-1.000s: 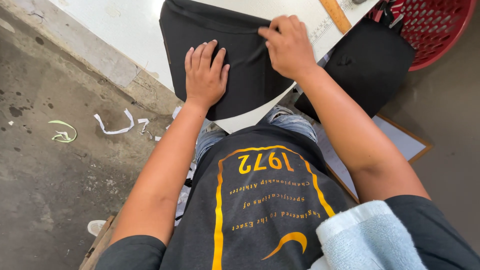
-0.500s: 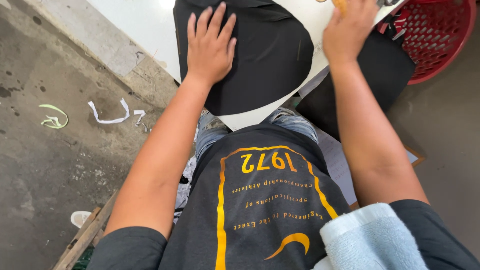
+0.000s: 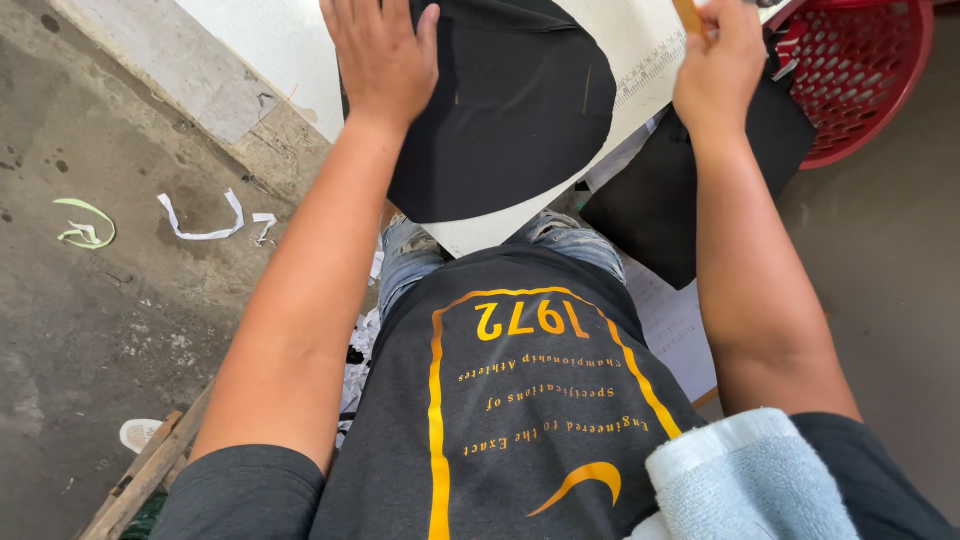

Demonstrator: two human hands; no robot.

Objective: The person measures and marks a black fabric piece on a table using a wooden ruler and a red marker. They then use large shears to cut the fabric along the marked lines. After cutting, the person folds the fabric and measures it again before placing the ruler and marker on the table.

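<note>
L hand (image 3: 383, 55) lies flat, palm down, on the black fabric piece (image 3: 510, 110) — fingers close together, thumb out to the side, fingertips cut off by the top of the frame. The fabric sits on a white board (image 3: 625, 60) that rests over the person's knees. Its long axis runs from top centre down toward the lap, leaning a bit left; the near end is a rounded curve pointing at the body, and its far end runs out of view. A faint fold line crosses near the top R of the piece.

R hand (image 3: 718, 70) is up at the board's R edge, closed around a thin tan stick-like tool (image 3: 688, 14); fingers curled, blurred w/ motion, so exact pinch can't be told. It's just beside a second black piece (image 3: 700, 170) that hangs off the board's R side, lower corner pointing down to the floor.

Edges & room: the fabric's curved edge stops just short of the board's near edge, leaving a thin white strip. A bare white strip also shows R of the fabric, between the two hands. Red perforated basket (image 3: 860, 90) sits close at the far R, touching or nearly touching the second black piece. L of the board — concrete floor (image 3: 120, 300) w/ white paper scraps (image 3: 205, 222), well apart from both hands.
</note>
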